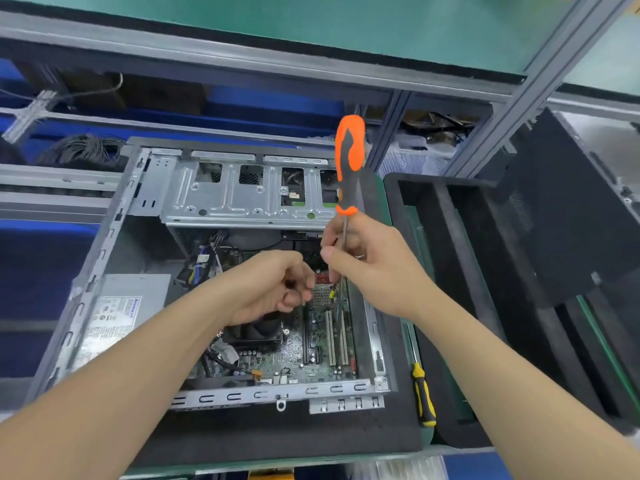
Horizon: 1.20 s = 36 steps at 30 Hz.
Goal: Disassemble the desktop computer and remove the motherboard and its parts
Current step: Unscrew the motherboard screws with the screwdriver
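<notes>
Right hand (374, 265) pinches orange screwdriver (349, 164) shaft; left hand (273, 289) curled over motherboard (311, 355), hold unclear. PSU label (110, 323) unreadable.

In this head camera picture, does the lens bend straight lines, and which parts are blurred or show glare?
Head view: the wide lens bows the shelf rail and the computer case edges; the left hand looks slightly smeared, the orange screwdriver is sharp; lighting is soft and even, with mild glare on the power supply label.

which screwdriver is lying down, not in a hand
The yellow-and-black-handled screwdriver, lying flat right of the metal computer case; the orange-and-black-handled screwdriver is held upright by the right hand.
</notes>
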Available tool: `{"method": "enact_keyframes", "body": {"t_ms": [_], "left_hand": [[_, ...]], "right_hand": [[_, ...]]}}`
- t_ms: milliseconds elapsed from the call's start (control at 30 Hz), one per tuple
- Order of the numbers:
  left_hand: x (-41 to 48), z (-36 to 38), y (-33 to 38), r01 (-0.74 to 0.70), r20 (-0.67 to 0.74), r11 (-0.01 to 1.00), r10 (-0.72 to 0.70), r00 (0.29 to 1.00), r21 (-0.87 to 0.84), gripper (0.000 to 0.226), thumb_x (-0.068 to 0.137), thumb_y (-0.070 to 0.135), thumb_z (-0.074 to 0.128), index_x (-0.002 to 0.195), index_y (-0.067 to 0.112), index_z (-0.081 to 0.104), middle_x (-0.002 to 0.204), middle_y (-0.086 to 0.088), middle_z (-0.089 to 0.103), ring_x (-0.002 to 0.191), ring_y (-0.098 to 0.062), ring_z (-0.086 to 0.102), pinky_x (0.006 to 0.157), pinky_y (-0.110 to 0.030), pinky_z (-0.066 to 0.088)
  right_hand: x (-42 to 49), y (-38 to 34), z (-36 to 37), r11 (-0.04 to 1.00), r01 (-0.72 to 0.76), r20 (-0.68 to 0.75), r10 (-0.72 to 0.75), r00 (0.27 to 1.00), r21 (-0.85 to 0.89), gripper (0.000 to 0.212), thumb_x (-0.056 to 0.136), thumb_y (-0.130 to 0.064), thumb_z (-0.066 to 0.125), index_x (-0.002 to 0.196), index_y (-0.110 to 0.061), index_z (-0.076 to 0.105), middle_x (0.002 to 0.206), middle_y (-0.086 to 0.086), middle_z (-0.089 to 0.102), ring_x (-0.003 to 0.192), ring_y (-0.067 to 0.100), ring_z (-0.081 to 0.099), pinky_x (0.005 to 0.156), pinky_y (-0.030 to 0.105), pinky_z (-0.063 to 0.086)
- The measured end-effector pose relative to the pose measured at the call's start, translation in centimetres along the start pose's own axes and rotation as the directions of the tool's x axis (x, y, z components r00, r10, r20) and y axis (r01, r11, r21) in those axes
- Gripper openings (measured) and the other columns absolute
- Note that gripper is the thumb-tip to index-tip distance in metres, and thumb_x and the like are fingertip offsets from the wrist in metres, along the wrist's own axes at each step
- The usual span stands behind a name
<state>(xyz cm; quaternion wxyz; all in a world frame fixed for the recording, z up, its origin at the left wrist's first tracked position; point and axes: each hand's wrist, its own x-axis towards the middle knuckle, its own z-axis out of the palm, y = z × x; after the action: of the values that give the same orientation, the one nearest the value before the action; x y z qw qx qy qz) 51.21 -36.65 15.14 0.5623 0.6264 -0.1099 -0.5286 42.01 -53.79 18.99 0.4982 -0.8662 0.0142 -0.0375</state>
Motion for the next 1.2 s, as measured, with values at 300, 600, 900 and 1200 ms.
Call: {"method": "enact_keyframes", "body": {"t_ms": [300, 600, 900, 1200], "left_hand": [[1.1, -0.1, -0.4, -0.396, 0.306, 0.712, 0.260, 0.916, 0.580, 0.023, 0.100, 0.044, 0.064, 0.089, 0.029, 0.078, 0.075, -0.017, 0.061, 0.072, -0.034, 0.054, 0.069, -0.042, 0.044], [2.2, 0.4, -1.4, -0.302, 0.312, 0.669, 0.109, 0.944, 0.679, 0.026, 0.102, 0.038, 0.062, 0.100, 0.024, 0.083, 0.100, 0.009, 0.078, 0.096, -0.010, 0.068, 0.095, -0.028, 0.050], [2.7, 0.2, -2.0, -0.287, 0.277, 0.542, 0.102, 0.956, 0.790, 0.029, 0.100, 0.050, 0.061, 0.099, 0.029, 0.081, 0.093, 0.006, 0.079, 0.082, -0.010, 0.069, 0.080, -0.033, 0.052], [2.9, 0.1, -1.8, -0.313, 0.319, 0.538, 0.084, 0.944, 0.783, 0.029, 0.101, 0.053, 0.057, 0.094, 0.036, 0.080, 0.092, -0.015, 0.076, 0.082, -0.033, 0.067, 0.076, -0.049, 0.054]], "right_hand": [[2.7, 0.5, 1.2, 0.991, 0.037, 0.011, -0.036, 0.999, -0.132, 0.013, 0.108, -0.021, 0.048, 0.100, -0.012, 0.047, 0.068, -0.005, 0.069, 0.057, 0.009, 0.058, 0.062, 0.032, 0.045], [4.7, 0.5, 2.8, 0.995, 0.058, -0.071, -0.052, 0.996, 0.078, 0.024, 0.101, -0.041, 0.058, 0.119, -0.026, 0.054, 0.063, -0.001, 0.062, 0.054, 0.020, 0.060, 0.055, 0.031, 0.048], [4.9, 0.9, 3.2, 0.999, 0.046, -0.111, -0.049, 0.993, -0.028, 0.016, 0.106, -0.032, 0.050, 0.101, -0.018, 0.049, 0.061, 0.003, 0.053, 0.056, 0.031, 0.052, 0.060, 0.049, 0.047], [4.8, 0.8, 3.2, 0.999, 0.045, -0.144, -0.047, 0.988, -0.021, 0.024, 0.106, -0.032, 0.049, 0.103, -0.008, 0.047, 0.061, 0.011, 0.051, 0.055, 0.033, 0.050, 0.059, 0.050, 0.046]]}}
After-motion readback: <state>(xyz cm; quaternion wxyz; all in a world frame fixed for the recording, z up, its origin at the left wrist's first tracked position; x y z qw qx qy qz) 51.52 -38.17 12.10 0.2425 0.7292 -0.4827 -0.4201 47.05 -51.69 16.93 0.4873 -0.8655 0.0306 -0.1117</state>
